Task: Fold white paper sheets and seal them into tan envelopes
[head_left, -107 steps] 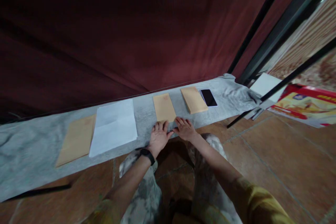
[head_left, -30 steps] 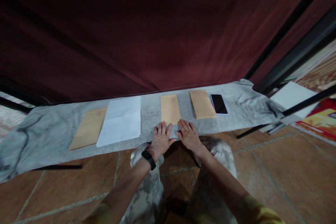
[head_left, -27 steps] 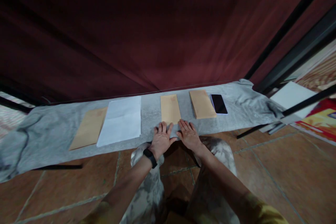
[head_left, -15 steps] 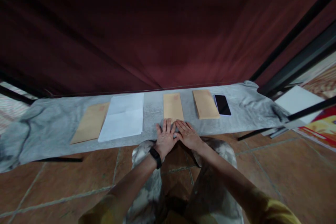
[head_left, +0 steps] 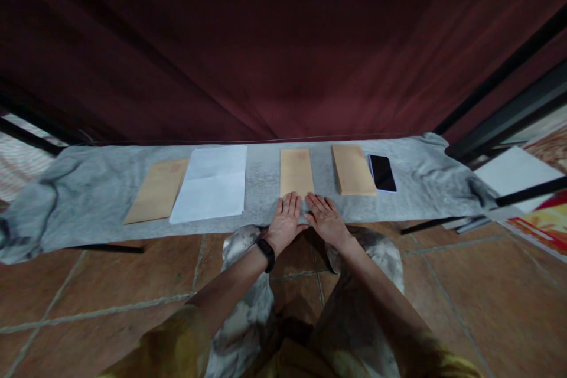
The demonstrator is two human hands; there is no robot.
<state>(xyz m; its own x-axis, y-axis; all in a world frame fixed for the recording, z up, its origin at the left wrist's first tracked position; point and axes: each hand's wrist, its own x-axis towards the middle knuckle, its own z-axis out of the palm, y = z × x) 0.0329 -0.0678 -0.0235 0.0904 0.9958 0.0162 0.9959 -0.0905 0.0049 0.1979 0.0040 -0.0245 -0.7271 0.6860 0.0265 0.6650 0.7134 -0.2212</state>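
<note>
A brown paper envelope [head_left: 296,170] lies lengthwise in front of me on the grey cloth [head_left: 262,180] of a narrow table. Flat on its near end rests my left hand [head_left: 286,220], fingers stretched forward; a black band circles that wrist. My right hand [head_left: 326,221] lies beside it, also flat, its fingertips at the envelope's near right corner. Neither hand grips anything. The near edge of the envelope is hidden under the fingers.
To the left are white paper sheets [head_left: 210,186] and, partly beneath them, another brown envelope [head_left: 157,192]. On the right sit a stack of brown envelopes [head_left: 354,171] and a phone [head_left: 383,173]. A dark red curtain [head_left: 266,59] hangs behind the table.
My hands have moved slightly apart at the fingertips, still flat at the envelope's near end. The whole view has shifted a little; the papers and phone keep their places on the cloth.
</note>
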